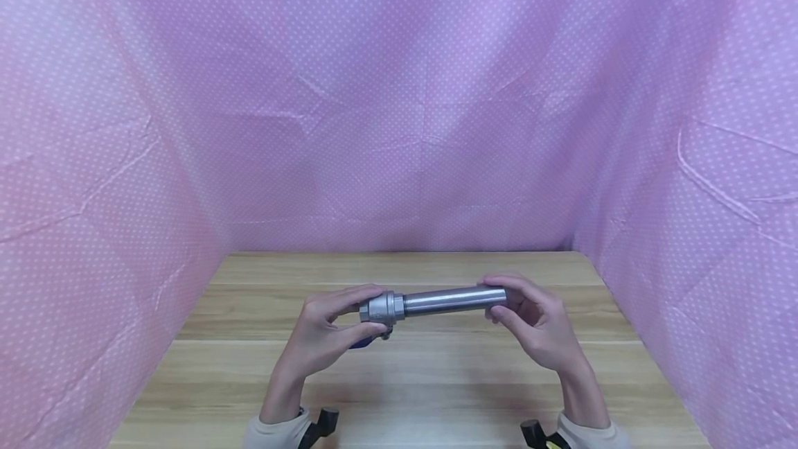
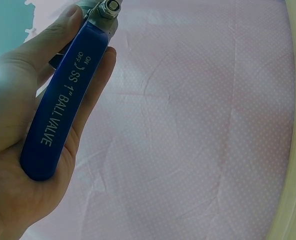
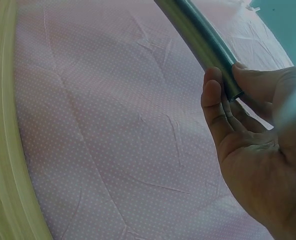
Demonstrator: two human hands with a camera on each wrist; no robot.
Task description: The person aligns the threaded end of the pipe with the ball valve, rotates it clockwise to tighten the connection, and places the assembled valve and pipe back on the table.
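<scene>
A steel ball valve (image 1: 382, 307) is gripped between the thumb and fingers of my left hand (image 1: 327, 331). Its blue lever handle (image 2: 63, 105), printed "SS 1" BALL VALVE" with ON and OFF marks, lies along the palm in the left wrist view. From the valve's right end a straight, shiny metal pipe (image 1: 455, 301) extends, its threaded end at the valve's hex collar. My right hand (image 1: 539, 324) pinches the pipe's far end between thumb and fingertips, and the pipe's open end shows in the right wrist view. Valve and pipe are held up over the table, roughly level.
Beneath the hands is a light wood-grain table (image 1: 436, 380). Pink cloth with white dots (image 1: 411, 123) hangs behind it and along both sides. Black wrist-camera mounts (image 1: 325, 421) sit at both cuffs.
</scene>
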